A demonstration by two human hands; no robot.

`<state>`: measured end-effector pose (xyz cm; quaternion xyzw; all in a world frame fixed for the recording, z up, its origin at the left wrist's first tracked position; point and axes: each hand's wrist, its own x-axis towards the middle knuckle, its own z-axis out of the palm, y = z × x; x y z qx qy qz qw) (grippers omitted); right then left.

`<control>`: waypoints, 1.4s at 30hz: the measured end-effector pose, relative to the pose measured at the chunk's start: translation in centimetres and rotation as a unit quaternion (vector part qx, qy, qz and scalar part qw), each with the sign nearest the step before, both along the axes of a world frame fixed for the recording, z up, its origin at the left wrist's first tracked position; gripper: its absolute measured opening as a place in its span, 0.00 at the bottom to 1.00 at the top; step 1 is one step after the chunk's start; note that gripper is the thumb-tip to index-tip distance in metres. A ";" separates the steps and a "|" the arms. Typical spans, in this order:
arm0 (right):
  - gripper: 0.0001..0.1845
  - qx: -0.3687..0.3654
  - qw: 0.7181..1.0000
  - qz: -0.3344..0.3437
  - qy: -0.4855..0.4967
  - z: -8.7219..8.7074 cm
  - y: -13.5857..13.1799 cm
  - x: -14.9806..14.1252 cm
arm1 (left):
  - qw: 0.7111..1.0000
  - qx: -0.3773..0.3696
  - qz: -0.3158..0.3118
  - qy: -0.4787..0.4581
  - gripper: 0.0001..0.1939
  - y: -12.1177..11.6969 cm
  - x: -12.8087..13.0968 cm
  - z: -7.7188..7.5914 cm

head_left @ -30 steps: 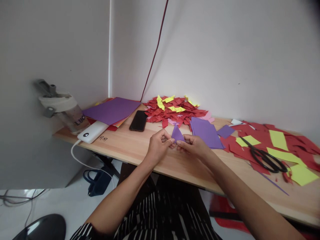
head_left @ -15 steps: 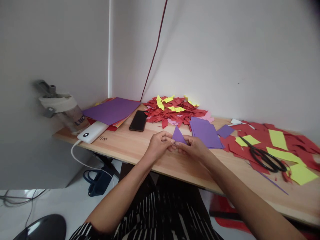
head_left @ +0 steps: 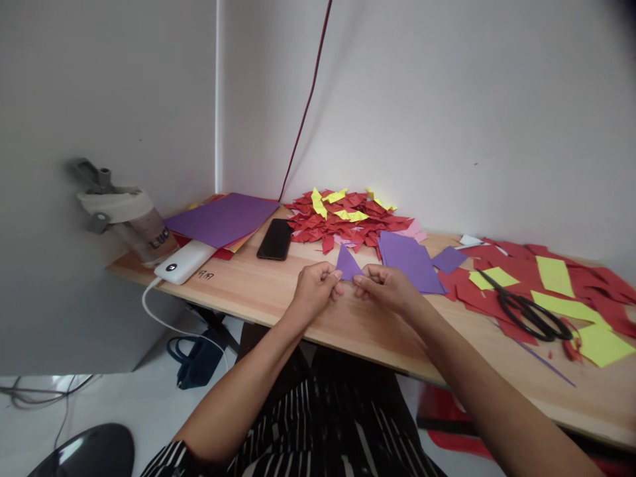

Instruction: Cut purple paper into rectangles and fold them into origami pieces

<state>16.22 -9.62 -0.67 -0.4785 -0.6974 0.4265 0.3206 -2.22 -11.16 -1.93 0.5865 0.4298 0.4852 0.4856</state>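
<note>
A small purple piece of paper (head_left: 348, 264), folded to a triangle with its tip pointing up, is held above the table's near part. My left hand (head_left: 318, 287) pinches its lower left corner between thumb and fingers. At the lower right corner my right hand (head_left: 381, 285) pinches it the same way. Just right of the hands lies a stack of purple paper sheets (head_left: 410, 262), with a smaller purple piece (head_left: 449, 260) beside it. Behind the hands rises a heap of folded red paper pieces (head_left: 342, 228), with some yellow and pink among them.
Black-handled scissors (head_left: 534, 315) lie on red and yellow paper scraps (head_left: 596, 344) at the right. A phone (head_left: 275, 240), a white power bank (head_left: 185, 262) with a cable, large purple sheets (head_left: 226, 218) and a clear bottle (head_left: 136, 225) occupy the left side of the wooden table (head_left: 258, 291).
My hands have moved slightly apart at the fingertips. More of the purple triangle shows between them, and it has shifted a little left and up.
</note>
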 end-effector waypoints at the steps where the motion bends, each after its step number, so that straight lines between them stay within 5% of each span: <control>1: 0.21 -0.003 1.000 -0.005 0.004 0.1 0.0 0.1 | 1.000 -0.001 0.006 -0.005 0.15 0.1 0.0 0.0; 14: 0.21 -0.040 0.999 0.009 -0.007 1.0 -0.2 1.2 | 0.999 0.003 0.032 -0.017 0.16 0.3 -0.2 -0.1; 30: 0.20 -0.008 0.999 0.032 -0.009 0.4 -0.4 0.0 | 0.997 -0.014 -0.069 -0.015 0.18 0.1 0.1 -0.3; 42: 0.19 -0.007 0.997 -0.006 0.070 -0.3 -0.1 0.0 | 0.986 0.054 -0.090 0.132 0.17 -0.4 0.2 0.5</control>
